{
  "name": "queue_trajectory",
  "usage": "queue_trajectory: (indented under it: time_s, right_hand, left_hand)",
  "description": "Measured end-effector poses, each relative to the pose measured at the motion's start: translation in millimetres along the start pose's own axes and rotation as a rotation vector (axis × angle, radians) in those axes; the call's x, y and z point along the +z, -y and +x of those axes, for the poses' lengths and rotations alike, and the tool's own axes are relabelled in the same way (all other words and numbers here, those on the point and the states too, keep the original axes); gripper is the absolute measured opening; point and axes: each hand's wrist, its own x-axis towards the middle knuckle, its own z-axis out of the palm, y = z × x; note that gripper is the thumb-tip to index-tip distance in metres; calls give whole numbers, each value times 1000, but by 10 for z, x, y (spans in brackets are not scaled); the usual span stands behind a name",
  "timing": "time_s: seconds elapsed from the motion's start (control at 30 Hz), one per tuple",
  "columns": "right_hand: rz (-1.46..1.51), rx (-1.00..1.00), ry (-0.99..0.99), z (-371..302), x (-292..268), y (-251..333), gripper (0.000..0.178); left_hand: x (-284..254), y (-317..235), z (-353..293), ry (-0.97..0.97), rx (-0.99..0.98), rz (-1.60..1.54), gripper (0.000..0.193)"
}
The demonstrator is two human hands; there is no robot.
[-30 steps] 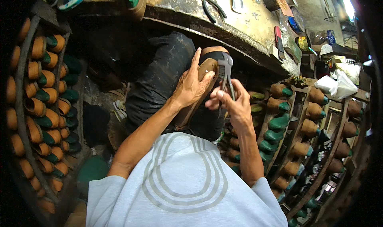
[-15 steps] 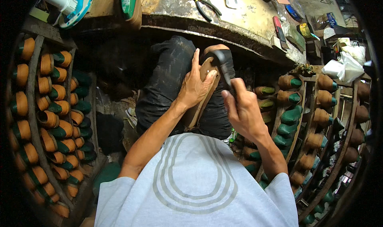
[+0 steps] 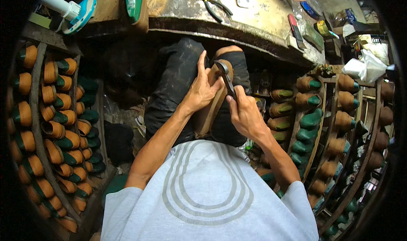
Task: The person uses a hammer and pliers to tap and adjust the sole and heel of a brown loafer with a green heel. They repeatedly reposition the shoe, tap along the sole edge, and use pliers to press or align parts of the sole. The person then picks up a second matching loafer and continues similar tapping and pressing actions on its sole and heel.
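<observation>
A brown shoe (image 3: 212, 107) lies lengthwise between my thighs, its long flat underside facing up. My left hand (image 3: 199, 90) grips its left side near the far end, with the index finger stretched forward and the thumb lying across the underside. In my right hand (image 3: 247, 114) are black shoemaker's pincers (image 3: 229, 85), the fingers wrapped round the handles. The curved head of the pincers is at the shoe's far end, close to my left thumb. Whether the jaws grip the edge there cannot be made out.
Ahead stands a worn workbench (image 3: 178, 6) with pliers (image 3: 213, 6), a green-lined shoe (image 3: 135, 8) and a red-and-black tool (image 3: 296, 30). Racks of orange-brown and green shoes flank me, left rack (image 3: 39, 114) and right rack (image 3: 316, 133). A white plastic bag (image 3: 365, 67) lies at the right.
The pincers, blurred by motion and raised earlier, are now sharp and lower over the shoe. My right hand has shifted slightly left and nearer me. The left thumb has drawn back a little.
</observation>
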Motion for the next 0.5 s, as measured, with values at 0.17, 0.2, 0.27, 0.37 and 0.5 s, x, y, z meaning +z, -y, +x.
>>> queue_trajectory:
  time_s: [0.17,0.2,0.27,0.37,0.5]
  right_hand:
    - [52,11,21,197,-65,-37,12]
    - [-36,105,106,230,-95,-34,11]
    - [8,-46,58,210,-142,-7,13]
    - [165,-93,49,62,-136,20,14]
    - [-165,-55,167,-49,-12,-77,26]
  left_hand:
    - [-25,-59,-44,-2,-69,59,113]
    - [-40,-72,-20,28,-92,-25,113]
    - [-42,-82,-18,4,-22,10,116]
    - [-61,-49,-82,-14,-1,64,120]
    - [-192,-19,-117,143,-2,38,126]
